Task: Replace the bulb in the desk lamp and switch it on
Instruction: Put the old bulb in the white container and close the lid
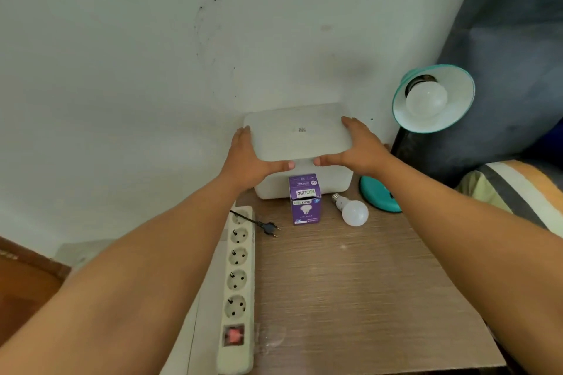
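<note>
A teal desk lamp (434,99) stands at the right on its teal base (376,195), shade tilted toward me, with a white bulb (426,100) screwed in. A loose white bulb (352,211) lies on the wooden table (350,283) beside an upright purple bulb box (305,199). The lamp's black plug (269,227) lies unplugged next to a white power strip (239,280). My left hand (248,158) and right hand (358,148) grip the left and right edges of a white box lid (297,134) against the wall.
The white box (304,186) under the lid stands behind the bulb box. The strip's red switch (233,335) is near me. A dark blue cushion (502,70) and a striped cloth (511,189) lie to the right. A pale wall rises behind.
</note>
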